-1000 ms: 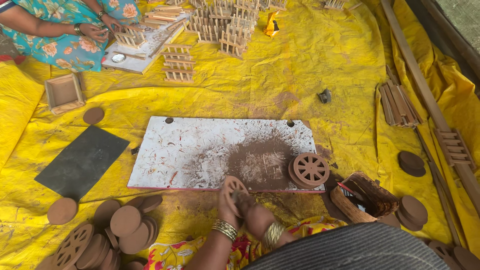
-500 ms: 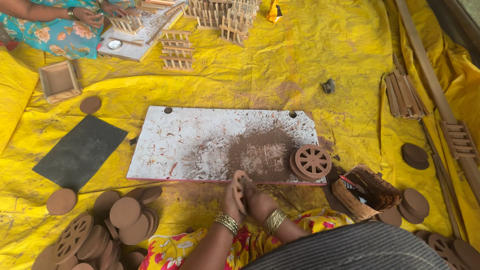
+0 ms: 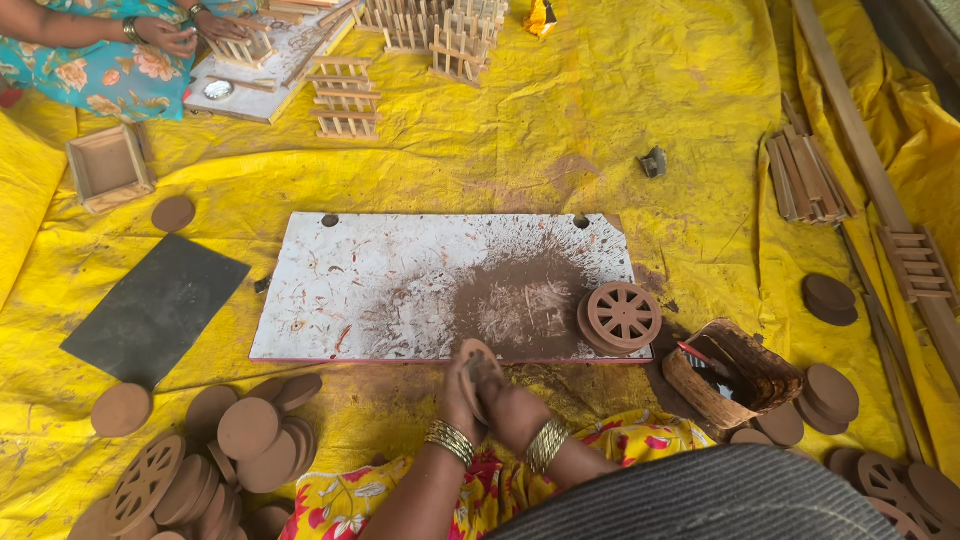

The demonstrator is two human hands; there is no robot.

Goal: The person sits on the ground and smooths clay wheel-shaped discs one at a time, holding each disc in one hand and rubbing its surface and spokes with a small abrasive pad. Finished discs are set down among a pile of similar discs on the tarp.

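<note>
My left hand [image 3: 457,398] and my right hand [image 3: 503,402] are pressed together around a brown wheel-shaped disc [image 3: 472,357], held on edge at the near rim of the white work board [image 3: 380,285]. Both wrists carry gold bangles. A small stack of spoked brown wheels [image 3: 620,318] rests on the board's right end, next to a patch of brown dust [image 3: 525,305].
A pile of plain and spoked brown discs [image 3: 225,450] lies at my left, more discs [image 3: 830,395] at my right beside a brown tray [image 3: 735,372]. A dark slate [image 3: 155,310] lies left. Another person [image 3: 110,50] works with wooden frames [image 3: 345,100] at the far side.
The view has dropped and moved in a little closer. My hands stay together on the disc at the board's near edge, shifted slightly right.
</note>
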